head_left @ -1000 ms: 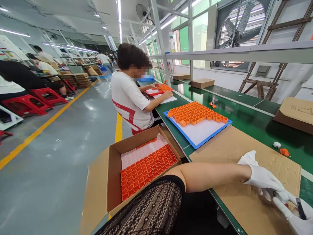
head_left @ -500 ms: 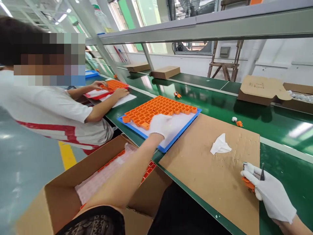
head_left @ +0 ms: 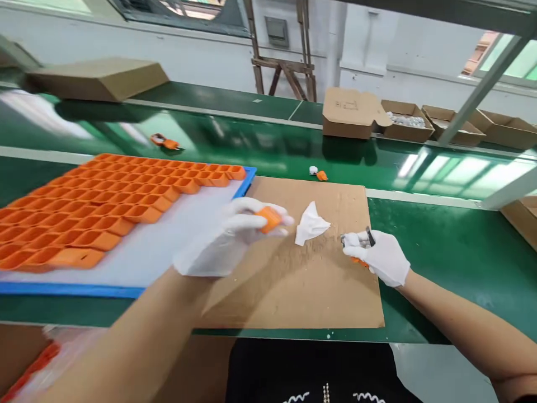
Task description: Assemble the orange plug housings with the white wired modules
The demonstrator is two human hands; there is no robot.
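My left hand, in a white glove and blurred by motion, grips a small orange plastic housing between thumb and fingers above the cardboard sheet. To the right, my gloved right hand is closed around a small part with an orange piece below the fingers. A dark pointed tool sticks up from that same hand; its kind is unclear. Between the hands lies a crumpled white cloth. On the left, rows of orange housings stand in a blue-rimmed tray.
On the green belt beyond lie two small orange pieces, one with a white part, another farther left. Cardboard boxes line the far side. A metal post rises at the right. An open carton stands below the table at left.
My left hand has moved right from the tray to over the cardboard and now shows an orange housing. The view has turned right; the co-worker is out of sight. My right hand keeps its hold.
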